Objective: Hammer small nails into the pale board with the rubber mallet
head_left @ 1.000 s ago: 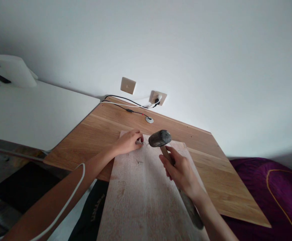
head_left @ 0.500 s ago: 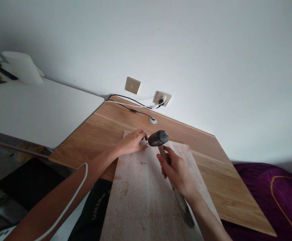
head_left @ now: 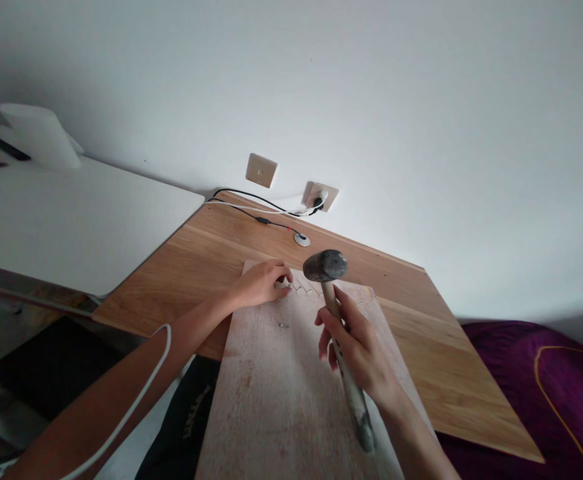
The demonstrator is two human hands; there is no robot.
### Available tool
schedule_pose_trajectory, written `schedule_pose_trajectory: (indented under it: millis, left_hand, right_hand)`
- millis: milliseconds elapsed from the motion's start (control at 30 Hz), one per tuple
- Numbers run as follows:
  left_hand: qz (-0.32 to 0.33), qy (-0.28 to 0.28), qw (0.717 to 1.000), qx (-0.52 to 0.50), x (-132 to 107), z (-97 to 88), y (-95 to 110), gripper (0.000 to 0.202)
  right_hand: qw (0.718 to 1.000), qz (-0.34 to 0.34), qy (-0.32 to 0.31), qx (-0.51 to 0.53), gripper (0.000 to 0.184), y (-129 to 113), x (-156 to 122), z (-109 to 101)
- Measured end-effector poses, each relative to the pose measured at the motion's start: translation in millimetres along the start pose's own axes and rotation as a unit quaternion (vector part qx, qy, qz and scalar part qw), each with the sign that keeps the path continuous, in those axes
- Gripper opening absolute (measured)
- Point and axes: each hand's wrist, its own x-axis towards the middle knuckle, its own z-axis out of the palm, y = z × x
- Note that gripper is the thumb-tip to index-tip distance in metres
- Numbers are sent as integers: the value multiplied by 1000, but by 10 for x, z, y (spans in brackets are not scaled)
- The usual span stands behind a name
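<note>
A rubber mallet (head_left: 325, 266) with a dark grey head and worn wooden handle is in my right hand (head_left: 356, 340), fingers wrapped round the handle. The head is raised above the far part of a pale, whitish-pink wooden board (head_left: 271, 387). My left hand (head_left: 266, 281) rests on the board's far left, thumb and fingertips pinched round a small nail (head_left: 290, 286). To its right, several thin nails (head_left: 309, 291) stand in a row, partly behind the mallet. Nearer me, another small nail (head_left: 284, 325) is on the board.
Under the board is a brown wooden desktop (head_left: 401, 253). Cables (head_left: 251, 208) run along its back to a wall socket (head_left: 320, 196). At left, a white table (head_left: 96, 207) bears a paper roll (head_left: 39, 137). Purple fabric (head_left: 501, 360) lies at right. A white cord (head_left: 156, 367) crosses my left forearm.
My right hand has lifted the mallet up and slightly right, away from my left hand, uncovering the row of nails. My left hand stays pinched at nearly the same spot.
</note>
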Motion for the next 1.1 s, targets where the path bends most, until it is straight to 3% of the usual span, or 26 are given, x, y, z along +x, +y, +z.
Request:
schedule_pose_trajectory:
  millis: [133,367,533,633,900,1100]
  left_hand:
    - [7,10,1000,3,-13,-8,-3,31]
    - [5,17,1000,-9,-30,-1,-17,40]
    - [3,11,1000,-2,-22,18,-39,24]
    - [2,-4,1000,0,-10,21,-32,9]
    - [5,-11,1000,-20,-2,11,-16,4]
    - [6,3,1000,-20,-29,-15,-18,48]
  right_hand:
    - [1000,8,-19,0,66,9,60,77]
    - [1000,20,-15,-16,61,226,166,176]
    - [999,-5,50,3,62,140,75,117]
    - [999,4,51,13,62,100,22,68]
    - [999,0,44,29,62,148,4,89]
    - [999,-37,27,-16,59,266,84,164]
